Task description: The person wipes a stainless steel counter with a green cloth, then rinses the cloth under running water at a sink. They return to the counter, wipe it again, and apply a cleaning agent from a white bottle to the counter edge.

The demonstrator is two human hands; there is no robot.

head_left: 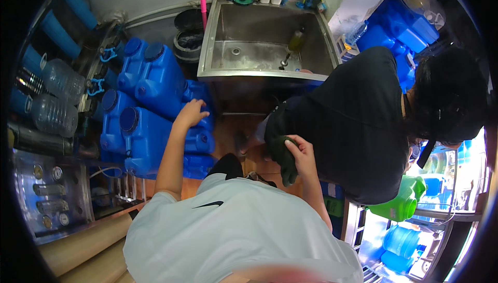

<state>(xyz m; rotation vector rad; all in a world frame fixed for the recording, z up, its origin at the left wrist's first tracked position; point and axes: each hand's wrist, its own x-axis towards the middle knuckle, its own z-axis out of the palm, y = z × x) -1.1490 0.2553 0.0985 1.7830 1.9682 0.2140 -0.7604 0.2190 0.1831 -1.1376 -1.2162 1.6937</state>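
My left hand reaches out above the blue jugs, its fingers apart and nothing in them. Beneath and beside it stand several large blue water jugs with dark blue round caps. My right hand pinches a dark green cloth between thumb and fingers; the cloth hangs down and ends in narrow folds. Whether it is a glove or a rag I cannot tell. Close to my right hand, a person in a black shirt bends over; that person's hands are hidden.
A steel sink stands ahead, holding a bottle. A lidded bin is left of it. Clear bottles line the left side. A green jug and blue round bottles sit at the right. The tiled floor shows between.
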